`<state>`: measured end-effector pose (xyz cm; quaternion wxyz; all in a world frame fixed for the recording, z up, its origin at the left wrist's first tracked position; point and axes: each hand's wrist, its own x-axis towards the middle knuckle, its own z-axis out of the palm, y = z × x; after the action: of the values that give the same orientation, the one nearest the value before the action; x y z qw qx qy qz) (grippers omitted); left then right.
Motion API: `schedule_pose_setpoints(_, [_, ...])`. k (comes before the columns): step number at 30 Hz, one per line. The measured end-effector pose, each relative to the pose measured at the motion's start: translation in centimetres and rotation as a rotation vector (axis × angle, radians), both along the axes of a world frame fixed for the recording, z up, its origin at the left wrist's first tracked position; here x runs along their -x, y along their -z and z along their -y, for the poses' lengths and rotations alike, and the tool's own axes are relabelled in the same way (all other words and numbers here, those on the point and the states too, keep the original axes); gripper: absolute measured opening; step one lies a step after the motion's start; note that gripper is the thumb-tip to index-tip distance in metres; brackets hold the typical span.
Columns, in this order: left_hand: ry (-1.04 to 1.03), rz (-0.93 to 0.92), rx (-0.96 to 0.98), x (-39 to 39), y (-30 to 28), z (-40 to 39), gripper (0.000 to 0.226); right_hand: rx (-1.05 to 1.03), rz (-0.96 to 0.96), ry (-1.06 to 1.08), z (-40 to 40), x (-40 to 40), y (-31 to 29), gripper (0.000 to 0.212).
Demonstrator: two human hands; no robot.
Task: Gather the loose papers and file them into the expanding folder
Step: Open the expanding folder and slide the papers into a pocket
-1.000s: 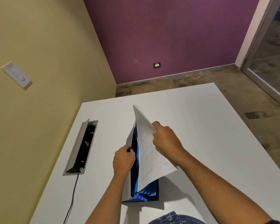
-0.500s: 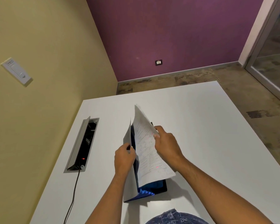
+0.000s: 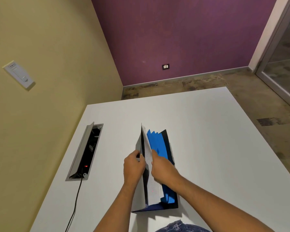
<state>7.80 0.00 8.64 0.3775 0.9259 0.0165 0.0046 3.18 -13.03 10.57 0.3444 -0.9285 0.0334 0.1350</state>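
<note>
Left hand (image 3: 134, 166): I pinch the folder (image 3: 164, 148) flap's edge.
Right hand (image 3: 162, 168): I grip the papers (image 3: 153, 186).
Worktop (image 3: 216, 139): bare right of my hands.

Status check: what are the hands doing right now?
Left hand holds folder open. Right hand pressing papers into a pocket. Nothing blocking.

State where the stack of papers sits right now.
In the head view, the papers stand partly inside the open folder near the table's front edge, between the left hand and right hand.
</note>
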Motion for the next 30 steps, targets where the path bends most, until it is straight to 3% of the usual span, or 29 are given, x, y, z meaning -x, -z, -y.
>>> schedule_pose_setpoints(3, [0.015, 0.02, -0.003, -0.1, -0.4, 0.4, 0.016, -0.019, -0.056, -0.093, -0.9, 0.5, 1.4, 0.085])
schedule_pose_setpoints(7, [0.009, 0.012, -0.002, -0.1, -0.4, 0.6, 0.019, 0.067, 0.038, -0.109, -0.3, 0.3, 2.5, 0.073])
schedule_pose_setpoints(11, [0.031, 0.008, -0.007, -0.1, -0.5, 0.6, 0.013, 0.248, 0.295, -0.006, 2.1, 0.5, 2.1, 0.066])
schedule_pose_setpoints(16, [0.053, -0.04, 0.018, 0.0, 0.1, 1.1, 0.011, 0.258, 0.432, 0.256, 4.9, 1.5, 2.5, 0.077])
schedule_pose_setpoints(23, [0.101, -0.071, 0.018, 0.0, 1.2, 1.9, 0.012, -0.021, 0.09, 0.336, 6.4, 2.9, 4.0, 0.071])
schedule_pose_setpoints(30, [0.127, -0.068, -0.017, 0.3, 2.2, 1.7, 0.01, -0.387, 0.031, 0.498, 6.3, 2.6, 4.9, 0.044])
